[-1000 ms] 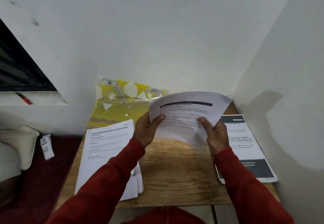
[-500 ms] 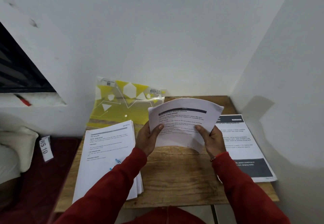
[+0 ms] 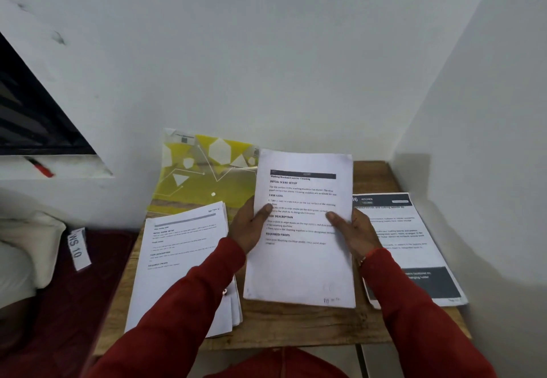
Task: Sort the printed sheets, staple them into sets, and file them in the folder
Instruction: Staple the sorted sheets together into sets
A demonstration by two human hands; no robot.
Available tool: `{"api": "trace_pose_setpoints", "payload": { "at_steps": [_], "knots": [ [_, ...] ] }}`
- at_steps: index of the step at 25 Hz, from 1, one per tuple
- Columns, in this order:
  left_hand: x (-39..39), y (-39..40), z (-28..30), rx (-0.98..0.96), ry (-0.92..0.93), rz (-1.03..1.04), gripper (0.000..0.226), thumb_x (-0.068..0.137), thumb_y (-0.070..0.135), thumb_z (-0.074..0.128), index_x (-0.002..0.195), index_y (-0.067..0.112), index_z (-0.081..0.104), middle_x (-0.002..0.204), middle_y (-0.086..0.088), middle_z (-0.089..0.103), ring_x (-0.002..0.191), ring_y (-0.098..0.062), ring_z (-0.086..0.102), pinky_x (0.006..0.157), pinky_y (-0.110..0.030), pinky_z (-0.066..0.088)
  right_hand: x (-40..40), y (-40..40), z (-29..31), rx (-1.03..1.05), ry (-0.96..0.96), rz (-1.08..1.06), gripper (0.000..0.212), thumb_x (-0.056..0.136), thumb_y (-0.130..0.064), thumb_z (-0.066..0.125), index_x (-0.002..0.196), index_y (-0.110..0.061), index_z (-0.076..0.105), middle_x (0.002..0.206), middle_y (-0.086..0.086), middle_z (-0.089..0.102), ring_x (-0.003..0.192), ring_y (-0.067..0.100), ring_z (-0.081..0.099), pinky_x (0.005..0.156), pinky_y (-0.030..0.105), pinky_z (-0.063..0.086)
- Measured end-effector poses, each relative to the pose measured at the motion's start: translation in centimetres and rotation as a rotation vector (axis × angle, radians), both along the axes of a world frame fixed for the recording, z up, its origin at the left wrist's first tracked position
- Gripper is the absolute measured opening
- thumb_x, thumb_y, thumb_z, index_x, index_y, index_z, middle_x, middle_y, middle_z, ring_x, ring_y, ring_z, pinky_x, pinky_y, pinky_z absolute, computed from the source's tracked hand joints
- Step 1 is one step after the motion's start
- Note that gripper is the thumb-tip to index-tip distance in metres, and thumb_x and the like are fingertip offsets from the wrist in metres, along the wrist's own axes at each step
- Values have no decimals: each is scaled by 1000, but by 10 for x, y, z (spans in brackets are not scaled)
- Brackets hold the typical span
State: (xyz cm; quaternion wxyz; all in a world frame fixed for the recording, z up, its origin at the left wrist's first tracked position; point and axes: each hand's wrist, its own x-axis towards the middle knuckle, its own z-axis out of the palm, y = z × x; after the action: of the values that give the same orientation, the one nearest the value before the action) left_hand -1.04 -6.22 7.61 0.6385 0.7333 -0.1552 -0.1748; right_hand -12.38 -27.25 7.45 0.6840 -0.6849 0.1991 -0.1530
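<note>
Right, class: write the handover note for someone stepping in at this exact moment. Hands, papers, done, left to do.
Left hand and right hand both grip the middle set of sheets, held low over the wooden table.
Left stack and right stack lie flat on the table.
Yellow folder leans against the wall.
Done: three piles separated.
Left: stapling and filing; no stapler in view.

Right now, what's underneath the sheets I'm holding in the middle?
The held sheets cover the wooden table, whose bare top shows around their bottom edge. Anything lying directly beneath them is hidden. Both hands grip their sides.
</note>
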Motion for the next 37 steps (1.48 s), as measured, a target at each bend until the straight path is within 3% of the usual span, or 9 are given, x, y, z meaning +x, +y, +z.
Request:
{"api": "trace_pose_setpoints", "payload": {
  "at_steps": [3,6,10,14,16,19,23,29,37],
  "knots": [
    [-5,2,-11,63,37,6,26,99,21,52,125,17,52,118,0,65,106,-16,64,88,-26,52,-1,5,-13,5,62,34,36,90,-12,66,126,-10,60,114,0,71,107,17,67,100,42,50],
    [-11,3,-11,78,15,55,28,99,17,51,127,13,52,119,-3,64,106,-15,62,79,-12,49,-1,12,-11,-30,48,51,46,89,-13,67,133,-9,54,114,-6,70,105,10,67,98,37,51],
    [-23,-1,7,-45,-146,173,25,99,17,52,124,13,53,107,7,66,93,8,63,77,-12,50,-4,17,7,-89,-62,-62,29,91,-13,64,120,-13,62,109,-6,72,101,7,67,84,23,54],
    [-37,-1,-7,-65,-195,182,30,97,30,54,124,19,52,108,8,66,98,-1,64,82,-27,55,-13,25,-2,-72,-115,-191,21,91,-16,64,111,-22,64,106,-7,70,97,3,66,78,19,54],
    [-41,-1,-23,-41,-158,168,38,94,36,52,127,18,51,111,3,67,100,-7,65,84,-34,57,-17,29,-12,-40,-70,-200,18,92,-17,63,106,-28,62,105,-10,69,98,3,65,76,18,52],
    [-39,-2,-26,-38,-111,174,33,97,31,53,127,17,52,113,1,67,100,-8,65,84,-32,56,-14,28,-16,-18,-53,-190,18,92,-16,63,108,-24,64,104,-8,70,96,5,66,77,18,53],
    [-19,-1,-21,-25,-27,116,34,98,25,55,129,12,53,118,-3,67,105,-15,65,87,-31,54,-8,10,-12,-66,-5,-127,19,89,-16,67,108,-20,68,103,-3,74,96,12,69,83,30,55],
    [-4,4,-52,256,255,-55,34,96,13,58,130,8,56,127,-10,63,112,-29,62,101,-47,47,-3,-10,-39,-170,412,78,38,82,-12,74,119,-12,65,109,4,70,96,24,67,92,40,53],
    [-26,7,-89,270,474,24,28,97,20,57,123,12,61,122,-9,65,108,-31,64,99,-47,49,-17,0,-56,-104,515,81,23,84,-8,71,105,-19,66,107,4,71,91,21,65,84,30,51]
  ]
}}
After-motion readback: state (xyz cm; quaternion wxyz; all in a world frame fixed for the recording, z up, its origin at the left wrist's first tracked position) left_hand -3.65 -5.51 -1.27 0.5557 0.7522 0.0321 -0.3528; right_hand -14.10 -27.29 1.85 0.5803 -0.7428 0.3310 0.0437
